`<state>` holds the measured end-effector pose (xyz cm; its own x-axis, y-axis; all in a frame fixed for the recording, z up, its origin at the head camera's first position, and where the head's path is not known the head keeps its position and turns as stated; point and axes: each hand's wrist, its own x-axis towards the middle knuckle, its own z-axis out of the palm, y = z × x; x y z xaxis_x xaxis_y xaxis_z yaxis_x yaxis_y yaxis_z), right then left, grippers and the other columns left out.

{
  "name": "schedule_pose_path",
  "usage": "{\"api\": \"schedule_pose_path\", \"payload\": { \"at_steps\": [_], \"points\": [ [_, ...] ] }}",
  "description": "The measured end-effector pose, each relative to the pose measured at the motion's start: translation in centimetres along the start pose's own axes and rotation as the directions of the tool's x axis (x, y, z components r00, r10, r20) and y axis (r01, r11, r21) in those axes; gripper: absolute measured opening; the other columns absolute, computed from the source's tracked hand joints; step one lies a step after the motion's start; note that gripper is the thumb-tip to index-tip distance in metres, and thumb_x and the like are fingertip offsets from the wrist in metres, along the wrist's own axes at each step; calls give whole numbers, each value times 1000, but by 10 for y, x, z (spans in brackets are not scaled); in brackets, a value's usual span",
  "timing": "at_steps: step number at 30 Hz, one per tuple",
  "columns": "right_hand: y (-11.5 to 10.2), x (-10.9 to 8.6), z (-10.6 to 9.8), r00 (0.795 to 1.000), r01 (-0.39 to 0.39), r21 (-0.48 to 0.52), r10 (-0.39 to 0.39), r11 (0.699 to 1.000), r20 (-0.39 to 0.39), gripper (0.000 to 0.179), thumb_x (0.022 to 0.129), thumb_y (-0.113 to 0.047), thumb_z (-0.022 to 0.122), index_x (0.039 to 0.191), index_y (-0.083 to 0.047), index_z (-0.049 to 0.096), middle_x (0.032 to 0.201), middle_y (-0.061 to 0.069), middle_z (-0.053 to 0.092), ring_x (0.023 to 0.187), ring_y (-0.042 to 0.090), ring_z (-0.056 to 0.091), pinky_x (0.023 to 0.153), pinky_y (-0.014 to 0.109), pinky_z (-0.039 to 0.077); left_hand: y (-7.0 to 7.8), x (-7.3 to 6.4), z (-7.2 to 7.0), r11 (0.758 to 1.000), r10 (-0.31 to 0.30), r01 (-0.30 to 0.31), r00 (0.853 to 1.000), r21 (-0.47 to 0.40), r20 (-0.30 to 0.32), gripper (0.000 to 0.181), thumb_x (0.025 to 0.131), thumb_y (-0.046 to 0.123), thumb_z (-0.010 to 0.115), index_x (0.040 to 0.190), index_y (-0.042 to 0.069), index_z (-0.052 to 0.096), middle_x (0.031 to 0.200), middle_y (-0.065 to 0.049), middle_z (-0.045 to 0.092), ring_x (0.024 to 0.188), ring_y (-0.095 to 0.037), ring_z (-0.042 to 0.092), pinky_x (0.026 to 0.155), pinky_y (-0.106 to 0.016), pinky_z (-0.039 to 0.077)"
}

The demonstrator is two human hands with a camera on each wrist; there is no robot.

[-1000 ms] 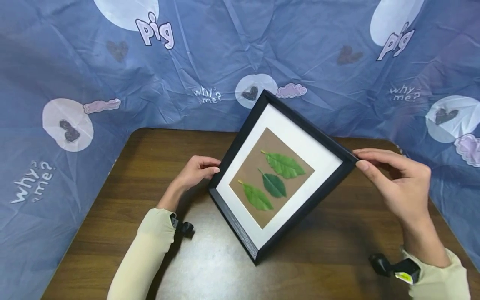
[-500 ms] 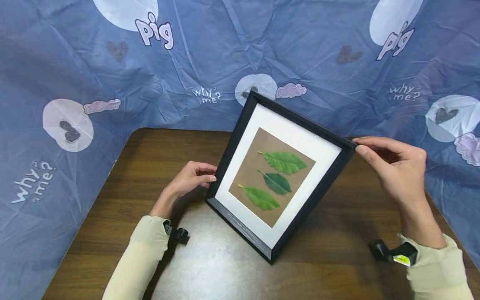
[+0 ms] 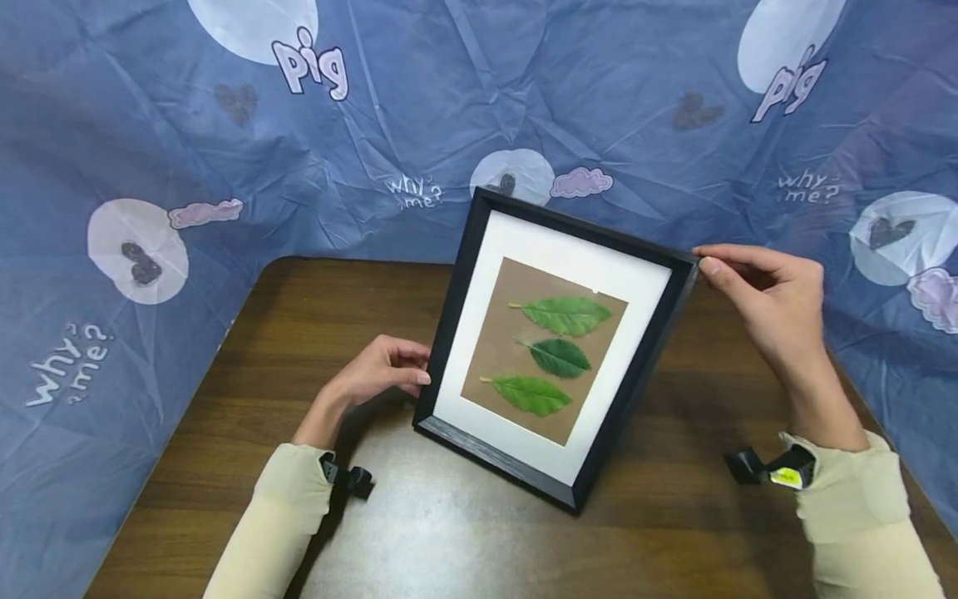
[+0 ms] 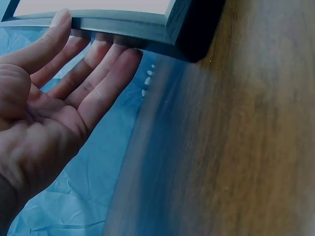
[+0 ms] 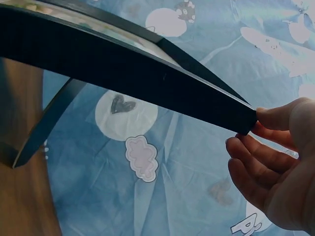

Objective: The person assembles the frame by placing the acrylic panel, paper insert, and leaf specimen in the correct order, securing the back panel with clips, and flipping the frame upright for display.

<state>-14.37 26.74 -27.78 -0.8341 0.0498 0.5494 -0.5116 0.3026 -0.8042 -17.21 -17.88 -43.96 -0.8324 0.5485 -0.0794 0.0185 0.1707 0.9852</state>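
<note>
A black picture frame leans back above the table, tilted so its right side stands higher. Inside its white mat lie three green leaves on a brown backing. My left hand pinches the frame's lower left side, thumb in front and fingers behind, as the left wrist view also shows. At the upper right corner, my right hand pinches the frame between thumb and fingers. In the right wrist view a strut-like stand slants from behind the frame toward the table.
The brown wooden table has rounded back corners. Behind and beside it hangs a blue printed cloth. A small black wrist camera sits at the left cuff and another wrist camera at the right cuff.
The picture frame has turned counterclockwise, nearer to upright. My right hand has risen and moved slightly left with its corner; my left hand has shifted a little down and left.
</note>
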Motion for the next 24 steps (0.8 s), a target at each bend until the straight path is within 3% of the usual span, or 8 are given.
{"api": "schedule_pose_path", "payload": {
  "at_steps": [6, 10, 17, 24],
  "points": [
    [3, 9, 5, 1000, -20, -94, 19, 995, -8, 22, 89, -4, 73, 105, 11, 74, 87, -17, 77, 72, -2, 71, 68, 10, 53, -2, -3, 2, 998, 19, -16, 999, -66, 49, 36, 86, -10, 67, 117, -23, 55, 85, 5, 71, 76, -8, 70, 72, -44, 63],
    [6, 16, 9, 1000, -27, -132, 27, 991, -3, 23, 90, -7, 73, 106, 10, 74, 86, -22, 75, 71, -6, 69, 68, 9, 53, -3, -5, 5, 995, 16, -8, 997, -99, 81, 29, 86, -10, 67, 111, -19, 56, 83, 4, 70, 75, -10, 71, 71, -43, 63],
    [12, 31, 16, 999, -49, -36, 49, 998, 10, 21, 90, -4, 72, 107, 8, 74, 84, -19, 76, 70, -5, 70, 67, 10, 54, -3, -7, 8, 992, 36, -17, 987, -123, 154, 20, 85, -8, 70, 99, -7, 57, 80, 2, 70, 73, -13, 71, 73, -48, 62],
    [17, 40, 23, 999, -46, -136, 48, 990, 11, 26, 93, -9, 70, 112, 9, 72, 80, -26, 71, 69, -7, 67, 68, 10, 55, -1, -7, 14, 990, 53, -22, 973, -136, 226, 20, 85, -11, 69, 95, -5, 54, 80, 1, 71, 74, -13, 74, 73, -43, 63]
  ]
}}
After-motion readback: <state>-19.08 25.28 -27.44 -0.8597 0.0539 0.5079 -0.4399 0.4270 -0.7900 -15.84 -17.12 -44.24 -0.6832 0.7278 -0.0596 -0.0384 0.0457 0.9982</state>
